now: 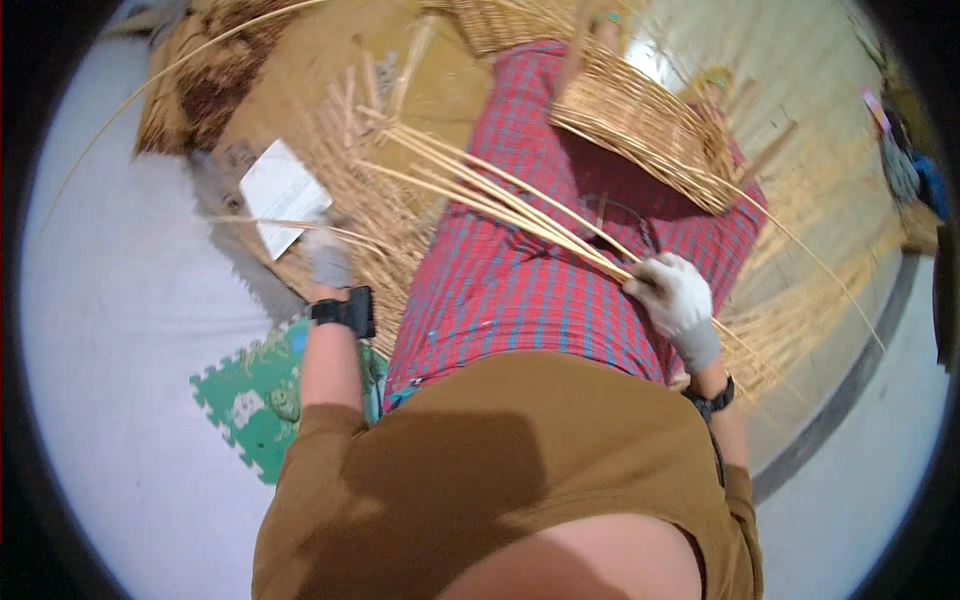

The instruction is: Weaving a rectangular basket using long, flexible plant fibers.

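A loose bunch of pale canes [575,244] lay slantwise over the red checked cloth [500,280] on the seated person's legs, the far ends fanning out past the cloth's left edge. The right hand [678,298], in a whitish glove, was above the right side of the cloth, its fingers closed around the near end of the canes and pinching them together. The left hand [325,255], gloved too, was out to the left of the cloth, so blurred that I could not tell whether its fingers were spread or gripping; thin sticks ran close by it. Near that hand, also left of the cloth, were a white sheet [285,185] and a heap of sticks [370,240]. A wicker basket [645,125] sat tilted over the far right part of the cloth. Beyond the cloth's near left corner lay a green foam mat [225,390], and right of the cloth, pale strips [810,310] were strewn over the floor.
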`<state>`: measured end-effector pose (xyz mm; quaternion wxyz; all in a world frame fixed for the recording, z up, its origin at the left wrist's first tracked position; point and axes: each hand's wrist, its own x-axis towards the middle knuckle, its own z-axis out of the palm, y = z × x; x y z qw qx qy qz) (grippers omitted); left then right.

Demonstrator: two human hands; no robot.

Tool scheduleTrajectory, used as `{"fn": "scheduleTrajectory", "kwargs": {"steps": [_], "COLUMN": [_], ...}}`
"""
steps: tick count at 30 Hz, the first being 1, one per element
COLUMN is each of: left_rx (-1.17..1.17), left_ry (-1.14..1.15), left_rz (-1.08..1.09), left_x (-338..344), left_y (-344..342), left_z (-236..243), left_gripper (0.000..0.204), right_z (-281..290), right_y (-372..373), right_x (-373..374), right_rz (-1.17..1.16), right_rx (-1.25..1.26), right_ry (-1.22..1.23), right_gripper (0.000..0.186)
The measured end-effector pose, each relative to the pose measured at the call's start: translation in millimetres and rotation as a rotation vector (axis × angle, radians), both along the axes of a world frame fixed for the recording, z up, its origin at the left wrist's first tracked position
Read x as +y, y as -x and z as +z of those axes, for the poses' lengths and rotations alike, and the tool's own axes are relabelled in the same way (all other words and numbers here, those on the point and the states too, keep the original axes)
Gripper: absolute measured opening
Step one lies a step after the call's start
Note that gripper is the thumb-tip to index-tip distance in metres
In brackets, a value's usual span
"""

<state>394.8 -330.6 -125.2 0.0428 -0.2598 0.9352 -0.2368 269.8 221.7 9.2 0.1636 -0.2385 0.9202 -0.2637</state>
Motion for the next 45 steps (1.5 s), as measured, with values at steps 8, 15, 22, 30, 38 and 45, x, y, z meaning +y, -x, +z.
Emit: {"fn": "scheduleTrajectory", "kwargs": {"steps": [8, 15, 22, 30, 38, 45], "left_rx": [-0.784, 0.885, 0.568, 0.106, 0.087, 0.444], "left_ry": [-1.023, -0.582, -0.881, -1.691, -1.541, -1.955], "left_rz": [0.543, 0.376, -1.089, -0.938, -0.569, -0.011], "left_x": [19, 58, 190, 323, 292, 301], "left_y": [-117, 29, 178, 218, 244, 253], "left_z": [-132, 40, 168, 136, 95, 81], "left_gripper": [0.050, 0.053, 0.032, 0.019, 0.027, 0.028], "right_z": [8, 21, 58, 47, 17, -24], "right_y": [3, 12, 32, 38, 70, 56], "right_x": [3, 4, 43, 27, 72, 81], "right_rz": [-0.194, -0.223, -0.272, -0.585, -0.829, -1.028], "right_rx": [-0.100, 0.164, 0.739, -0.397, 0.056, 0.181], "right_ry": [0.225, 0.084, -0.059, 1.145, 1.208, 1.240], "right_gripper": [0.018, 0.016, 0.030, 0.035, 0.011, 0.012]}}
